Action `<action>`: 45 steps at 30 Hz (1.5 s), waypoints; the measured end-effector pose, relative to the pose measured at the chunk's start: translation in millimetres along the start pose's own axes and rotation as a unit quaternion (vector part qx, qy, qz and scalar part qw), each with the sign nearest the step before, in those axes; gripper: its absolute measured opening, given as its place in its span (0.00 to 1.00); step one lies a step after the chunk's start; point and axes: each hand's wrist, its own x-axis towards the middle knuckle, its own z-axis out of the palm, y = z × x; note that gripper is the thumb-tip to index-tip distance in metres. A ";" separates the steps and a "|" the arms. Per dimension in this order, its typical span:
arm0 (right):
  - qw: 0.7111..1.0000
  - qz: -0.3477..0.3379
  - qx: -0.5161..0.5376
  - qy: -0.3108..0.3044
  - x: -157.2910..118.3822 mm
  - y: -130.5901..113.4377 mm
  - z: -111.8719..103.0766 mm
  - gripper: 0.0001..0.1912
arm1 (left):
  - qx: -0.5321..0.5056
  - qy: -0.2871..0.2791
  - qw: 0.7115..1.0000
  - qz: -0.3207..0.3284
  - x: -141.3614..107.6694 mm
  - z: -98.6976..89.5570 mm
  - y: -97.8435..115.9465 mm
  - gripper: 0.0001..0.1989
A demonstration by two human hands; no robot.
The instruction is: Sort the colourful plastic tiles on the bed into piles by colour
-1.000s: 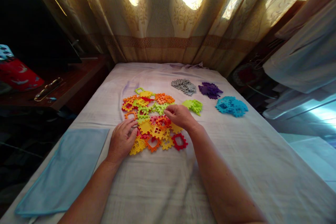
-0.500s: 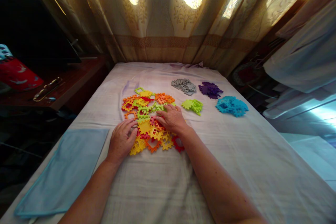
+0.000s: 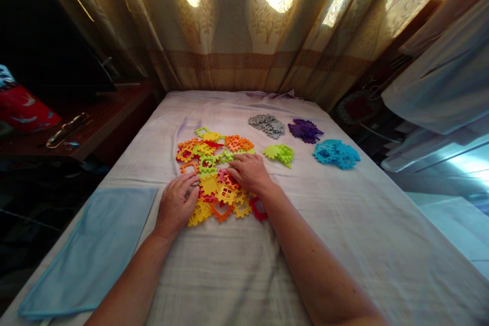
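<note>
A mixed pile of plastic tiles (image 3: 226,193) lies on a pale sheet (image 3: 214,265), directly in front of the person and between their two bare hands. The right hand (image 3: 251,173) is nearer to the pile's middle: it rests palm down over its right side, its fingertips reaching left and away onto the pieces, just short of some lime-green tiles (image 3: 226,156). Its fingers are slightly spread and bent, and what lies under them is hidden, so whether it grips a piece cannot be told. The left hand (image 3: 176,204) lies along the pile's left edge, fingers loosely curved, thumb set apart, with nothing visible in its grasp. From the left hand the pile lies to the right; it runs longest from the person's side toward the curtain (image 3: 229,66). The tiles are flat and roughly square, with toothed edges like puzzle pieces, in yellow, orange, red and lime green, overlapping at many angles. Some are solid, others are open frames or have window-like cutouts. Well apart from the left hand, beyond the right one, sit four single-colour heaps: a lime-green heap (image 3: 280,154), nearest, then a grey heap (image 3: 267,126), a purple heap (image 3: 305,131) and a blue heap (image 3: 336,154).
</note>
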 end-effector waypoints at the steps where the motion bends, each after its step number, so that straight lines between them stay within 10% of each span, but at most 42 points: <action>1: 1.000 -0.002 -0.003 -0.004 0.0 -0.3 -1.2 0.18 | 0.000 0.000 1.000 0.001 0.1 -0.1 0.0 0.17; 14: 0.999 0.037 -0.016 0.017 1.0 4.9 -6.1 0.19 | 0.006 0.002 1.000 0.007 0.5 -0.5 -1.2 0.17; 22: 0.975 0.176 -0.007 0.132 -16.4 75.6 -33.6 0.18 | 0.006 0.002 1.000 0.014 0.1 0.0 -1.6 0.17; 28: 0.956 0.276 -0.022 0.093 -35.2 112.4 -39.7 0.19 | 0.004 0.008 1.000 0.018 0.0 1.0 -2.6 0.16; 45: 0.970 0.224 0.000 0.097 -22.6 89.6 -34.8 0.17 | 0.008 0.005 1.000 0.012 -0.1 1.3 -2.9 0.17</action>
